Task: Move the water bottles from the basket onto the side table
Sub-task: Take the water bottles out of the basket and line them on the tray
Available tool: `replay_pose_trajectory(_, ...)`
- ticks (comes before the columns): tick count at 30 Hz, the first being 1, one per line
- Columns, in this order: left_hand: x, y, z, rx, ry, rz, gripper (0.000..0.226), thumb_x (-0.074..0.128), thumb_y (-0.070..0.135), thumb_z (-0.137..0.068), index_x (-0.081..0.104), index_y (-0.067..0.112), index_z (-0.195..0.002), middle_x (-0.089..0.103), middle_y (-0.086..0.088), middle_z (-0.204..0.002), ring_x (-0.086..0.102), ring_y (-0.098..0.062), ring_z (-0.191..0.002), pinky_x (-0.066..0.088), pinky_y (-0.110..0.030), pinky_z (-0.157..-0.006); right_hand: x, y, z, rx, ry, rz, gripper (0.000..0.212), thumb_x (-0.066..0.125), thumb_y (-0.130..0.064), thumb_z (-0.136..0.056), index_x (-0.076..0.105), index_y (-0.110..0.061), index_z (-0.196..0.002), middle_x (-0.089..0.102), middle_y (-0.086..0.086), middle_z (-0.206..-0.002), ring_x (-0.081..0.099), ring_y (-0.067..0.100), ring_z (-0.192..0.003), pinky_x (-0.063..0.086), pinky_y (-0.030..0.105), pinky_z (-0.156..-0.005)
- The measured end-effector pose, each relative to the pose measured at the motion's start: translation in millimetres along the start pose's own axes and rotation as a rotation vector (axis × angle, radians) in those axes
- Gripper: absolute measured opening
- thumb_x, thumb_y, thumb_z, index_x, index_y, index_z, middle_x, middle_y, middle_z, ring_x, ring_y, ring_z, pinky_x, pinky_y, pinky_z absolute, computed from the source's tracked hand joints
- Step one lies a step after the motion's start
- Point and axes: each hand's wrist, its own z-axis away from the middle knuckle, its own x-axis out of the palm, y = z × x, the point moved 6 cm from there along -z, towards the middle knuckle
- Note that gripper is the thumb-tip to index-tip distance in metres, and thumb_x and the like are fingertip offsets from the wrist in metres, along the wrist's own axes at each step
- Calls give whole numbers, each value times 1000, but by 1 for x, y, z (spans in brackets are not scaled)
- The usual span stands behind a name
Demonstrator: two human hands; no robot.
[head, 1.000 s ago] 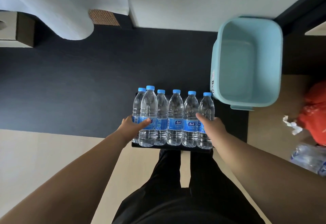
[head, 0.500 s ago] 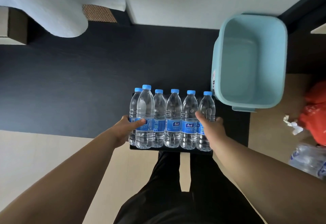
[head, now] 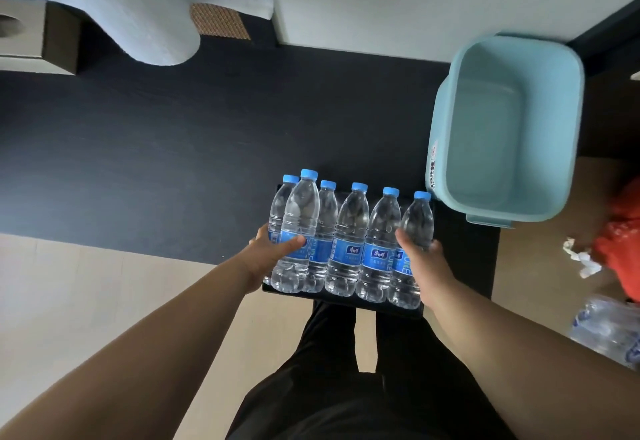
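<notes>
Left hand (head: pixel 266 256): clamps front-left bottle (head: pixel 298 228), thumb flat across the blue label, other fingers gone behind it, mostly hidden.
Right hand (head: pixel 420 263): curls round rightmost bottle (head: pixel 417 228), thumb on the front at label top, fingertips (head: pixel 433 247) showing on its 3 o'clock side.
Brackets the row of water bottles (head: pixel 349 231) from both ends, 9 and 3 o'clock.
Six blue caps, all upright, packed touching; one at the left end tucked behind front-left bottle.
Stands on side table (head: pixel 346 302), small black top, near edge just past the bottle bases at 6 o'clock. Cannot tell whether any bottle is lifted clear.
Basket (head: pixel 437 134), light blue plastic, at 1 o'clock from the row, near corner just beside rightmost bottle's cap.
Dark surface (head: pixel 173 162) from 9 to 12 o'clock.
Red bag (head: pixel 620 242) and crumpled white paper (head: pixel 578 256) at 3 o'clock, wrapped bottle pack (head: pixel 609 332) at 4 o'clock.
Black trousers (head: pixel 329 387) at 6 o'clock.
</notes>
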Motion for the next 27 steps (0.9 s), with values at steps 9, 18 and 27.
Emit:
replay_pose_trajectory(9, 9, -50, 16, -106, 52, 29, 147, 93, 76, -35, 17, 34, -154, 45, -8, -151, 53, -33, -133, 41, -60, -113, -10, -3, 3, -21, -30, 182, 125, 74, -95, -43, 44, -27, -144, 63, 2, -132, 63, 29, -118, 50, 53, -102)
replay_pose_trajectory(18, 10, -60, 21, -80, 102, 77, 149, 90, 80, -35, 15, 37, -156, 42, -7, -153, 53, -35, -132, 44, -60, -110, -6, -5, 10, -42, -50, 95, 109, 79, -88, -50, 43, -32, -137, 57, -6, -120, 55, 24, -111, 45, 50, -98)
replay_pose_trajectory(27, 8, -52, 37, -48, 138, -15, 144, 81, 90, -30, 27, 24, -146, 53, -7, -136, 59, -29, -120, 51, -56, -104, -12, -23, 29, -96, -62, 38, 101, 83, -88, -45, 52, -36, -126, 65, -8, -121, 60, 23, -113, 44, 51, -94)
